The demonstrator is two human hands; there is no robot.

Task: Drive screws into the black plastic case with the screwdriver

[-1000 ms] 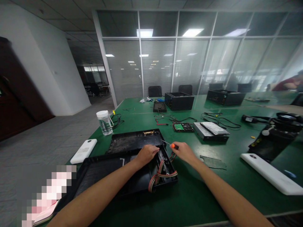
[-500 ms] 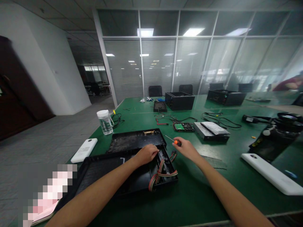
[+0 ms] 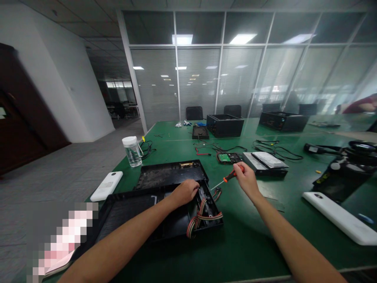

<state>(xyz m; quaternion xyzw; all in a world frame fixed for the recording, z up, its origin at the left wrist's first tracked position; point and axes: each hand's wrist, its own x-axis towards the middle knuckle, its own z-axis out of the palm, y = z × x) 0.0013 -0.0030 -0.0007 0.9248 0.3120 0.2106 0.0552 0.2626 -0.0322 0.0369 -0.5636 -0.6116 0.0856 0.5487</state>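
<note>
My right hand [image 3: 247,179] grips the red-and-black handle of a screwdriver [image 3: 233,174]. Its thin shaft slants down to the left, and the tip hangs near the right edge of a black computer panel [image 3: 132,212]. Over the right part of that panel, my left hand [image 3: 186,191] is closed, its fingertips down at a dark strip; what they pinch is hidden. A striped ribbon of wires [image 3: 196,220] loops over the panel's right end, and a small cable connector [image 3: 218,191] sticks out past the edge. Just behind lies a second black panel [image 3: 173,173].
Behind my right hand are a disc drive [image 3: 266,164] and a green circuit board [image 3: 225,158]. A water bottle [image 3: 132,152] and a white device [image 3: 107,186] stand left. Right are a black bag-like object [image 3: 338,173] and another white device [image 3: 338,218]. Black computer cases [image 3: 225,125] sit farther back.
My right hand has moved right and slightly up, turning the screwdriver so its tip points down to the left. The left hand stays at the panel.
</note>
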